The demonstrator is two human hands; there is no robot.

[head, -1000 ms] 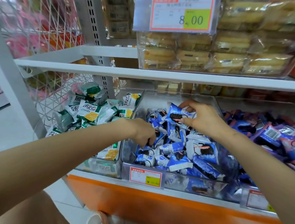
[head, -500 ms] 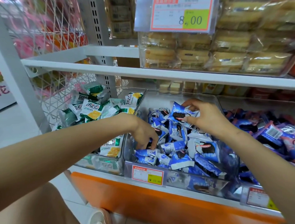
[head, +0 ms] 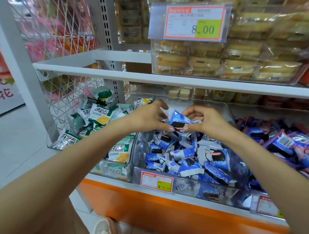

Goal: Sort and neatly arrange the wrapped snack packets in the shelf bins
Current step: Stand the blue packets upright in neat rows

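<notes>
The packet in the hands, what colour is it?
Blue and white packet with a dark cookie picture; head view shows it best.

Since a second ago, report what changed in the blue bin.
The left hand rose from the front packets back to the right hand; both now pinch one blue packet. The right hand kept its grip; green packets stayed put.

I see three bins side by side under the shelf: left bin, middle bin, right bin. My left hand and right hand meet over the middle bin's rear, holding one packet between them. A box sits on the shelf above.
</notes>
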